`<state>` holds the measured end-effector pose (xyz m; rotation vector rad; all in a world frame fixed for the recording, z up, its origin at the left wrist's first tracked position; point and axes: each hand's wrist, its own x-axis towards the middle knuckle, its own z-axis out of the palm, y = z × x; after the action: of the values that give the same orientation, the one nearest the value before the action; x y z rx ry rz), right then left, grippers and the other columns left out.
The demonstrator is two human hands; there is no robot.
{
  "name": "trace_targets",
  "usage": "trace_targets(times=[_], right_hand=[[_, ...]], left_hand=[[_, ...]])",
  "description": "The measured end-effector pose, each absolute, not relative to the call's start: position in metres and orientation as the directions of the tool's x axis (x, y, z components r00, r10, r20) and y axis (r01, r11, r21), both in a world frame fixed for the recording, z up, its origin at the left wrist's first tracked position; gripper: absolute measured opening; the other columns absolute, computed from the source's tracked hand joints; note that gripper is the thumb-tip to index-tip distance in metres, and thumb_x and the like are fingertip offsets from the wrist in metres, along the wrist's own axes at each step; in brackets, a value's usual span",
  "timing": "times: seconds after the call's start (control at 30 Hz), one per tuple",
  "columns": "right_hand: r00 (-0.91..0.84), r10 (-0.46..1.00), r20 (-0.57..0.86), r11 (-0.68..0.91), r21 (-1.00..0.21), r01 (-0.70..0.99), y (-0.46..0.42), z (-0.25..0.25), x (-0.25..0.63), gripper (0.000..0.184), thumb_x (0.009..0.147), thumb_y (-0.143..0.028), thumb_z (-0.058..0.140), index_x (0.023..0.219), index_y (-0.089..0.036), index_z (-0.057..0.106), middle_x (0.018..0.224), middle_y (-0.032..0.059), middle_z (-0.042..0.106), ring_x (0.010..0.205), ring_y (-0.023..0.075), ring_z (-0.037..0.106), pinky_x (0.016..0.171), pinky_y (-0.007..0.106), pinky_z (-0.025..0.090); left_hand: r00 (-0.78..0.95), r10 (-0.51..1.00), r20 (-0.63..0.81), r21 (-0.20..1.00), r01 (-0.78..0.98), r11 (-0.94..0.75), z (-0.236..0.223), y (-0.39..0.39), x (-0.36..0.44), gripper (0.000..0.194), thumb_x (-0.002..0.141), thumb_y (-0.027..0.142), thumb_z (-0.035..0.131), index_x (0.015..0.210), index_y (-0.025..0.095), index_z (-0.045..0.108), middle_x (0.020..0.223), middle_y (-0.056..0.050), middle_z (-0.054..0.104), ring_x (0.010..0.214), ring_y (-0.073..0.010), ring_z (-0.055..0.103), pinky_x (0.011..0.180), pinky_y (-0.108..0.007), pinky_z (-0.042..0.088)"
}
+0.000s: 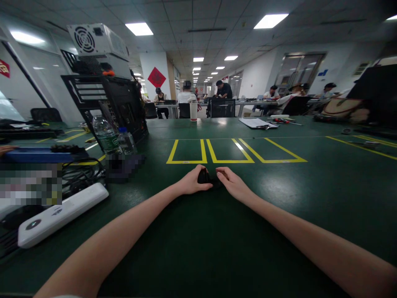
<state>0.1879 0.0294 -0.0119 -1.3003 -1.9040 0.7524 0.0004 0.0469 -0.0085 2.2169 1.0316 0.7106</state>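
Near the middle of the green table, my left hand (194,181) is closed round a small black object (204,176), its thumb along the near side. My right hand (231,182) curls in from the other side, its fingertips at the right end of the dark item. The object's kind is unclear, since it is dark, small and partly covered by my fingers. Both forearms reach forward low over the table. Just beyond my hands, yellow tape outlines (186,162) mark the surface.
On the left stand a black computer case (124,103), plastic bottles (105,132), tangled black cables and a white power strip (63,215). Farther off are a white cup (193,111), a clipboard (257,123) and several screwdrivers (287,121). People work at tables behind.
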Motion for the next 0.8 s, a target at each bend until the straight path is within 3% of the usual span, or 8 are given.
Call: trace_targets(times=[0.2, 0.43, 0.57, 0.8], right_hand=[[-0.462, 0.879, 0.121, 0.406, -0.696, 0.591, 0.023, -0.002, 0.2, 0.061, 0.063, -0.041, 0.062, 0.116, -0.02, 0.039, 0.119, 0.0094, 0.044, 0.108, 0.0243, 0.043, 0.091, 0.041, 0.035], [-0.453, 0.874, 0.178, 0.428, -0.723, 0.542, 0.034, -0.009, 0.2, 0.048, 0.066, -0.027, 0.062, 0.109, -0.019, 0.042, 0.105, 0.0078, 0.053, 0.102, 0.0227, 0.049, 0.089, 0.045, 0.036], [-0.444, 0.868, 0.221, 0.412, -0.821, 0.395, 0.039, -0.008, 0.197, 0.044, 0.068, -0.023, 0.06, 0.107, -0.019, 0.041, 0.103, 0.007, 0.053, 0.1, 0.0206, 0.051, 0.091, 0.046, 0.036], [-0.439, 0.875, 0.204, 0.294, -0.945, 0.147, 0.006, -0.003, 0.171, 0.038, 0.065, -0.021, 0.063, 0.097, -0.022, 0.043, 0.096, 0.003, 0.054, 0.093, 0.0195, 0.055, 0.084, 0.04, 0.045]], left_hand=[[0.567, 0.801, 0.194, 0.775, 0.412, -0.48, -0.01, 0.047, 0.001, 0.064, 0.066, 0.036, 0.062, 0.119, 0.022, 0.028, 0.102, -0.006, 0.049, 0.091, -0.0201, 0.052, 0.077, -0.036, 0.044], [0.522, 0.839, 0.155, 0.724, 0.518, -0.456, -0.006, 0.046, 0.005, 0.059, 0.06, 0.05, 0.062, 0.105, 0.018, 0.041, 0.099, -0.006, 0.049, 0.088, -0.021, 0.051, 0.072, -0.034, 0.045], [0.529, 0.832, 0.168, 0.697, 0.533, -0.48, -0.004, 0.045, 0.008, 0.055, 0.062, 0.049, 0.061, 0.103, 0.018, 0.041, 0.097, -0.006, 0.049, 0.084, -0.02, 0.051, 0.068, -0.033, 0.045], [0.517, 0.839, 0.17, 0.701, 0.535, -0.472, -0.003, 0.006, -0.005, 0.056, 0.063, 0.044, 0.063, 0.107, 0.019, 0.038, 0.102, -0.006, 0.048, 0.088, -0.0202, 0.05, 0.072, -0.032, 0.044]])
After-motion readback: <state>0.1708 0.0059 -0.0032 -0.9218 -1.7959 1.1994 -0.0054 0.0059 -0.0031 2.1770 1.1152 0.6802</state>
